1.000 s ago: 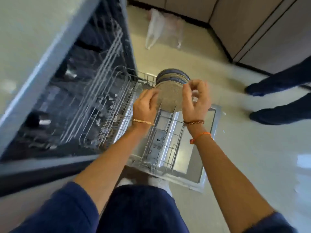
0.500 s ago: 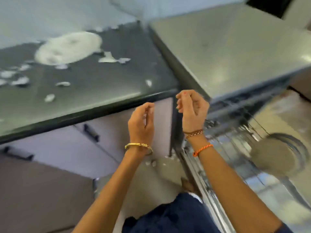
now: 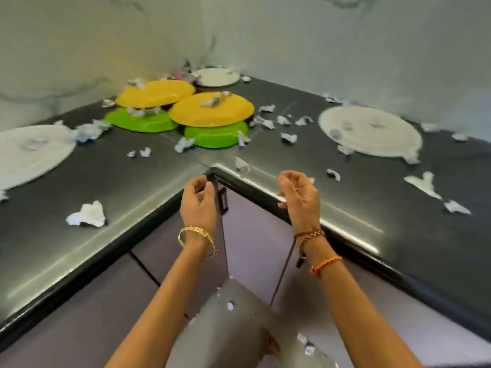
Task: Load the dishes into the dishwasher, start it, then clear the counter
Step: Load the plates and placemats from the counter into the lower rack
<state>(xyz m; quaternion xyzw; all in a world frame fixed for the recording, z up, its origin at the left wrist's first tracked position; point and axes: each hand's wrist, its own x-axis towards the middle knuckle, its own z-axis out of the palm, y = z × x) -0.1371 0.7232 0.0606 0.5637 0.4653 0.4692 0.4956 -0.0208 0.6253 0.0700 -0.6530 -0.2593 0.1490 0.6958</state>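
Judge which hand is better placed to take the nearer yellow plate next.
Probably the left. Both hands are empty, but the left hand hangs more directly below the nearer yellow plate, while the right hand sits further off to the right.

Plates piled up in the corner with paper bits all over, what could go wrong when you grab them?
1. The yellow plates sit crooked on the green plates, so lifting one could likely tip or slide the pile.
2. Paper scraps lie on the plates and may end up in the dishwasher.
3. The pile is far back in the corner; both hands, left hand and right hand, must reach over scraps and could sweep them off the counter.
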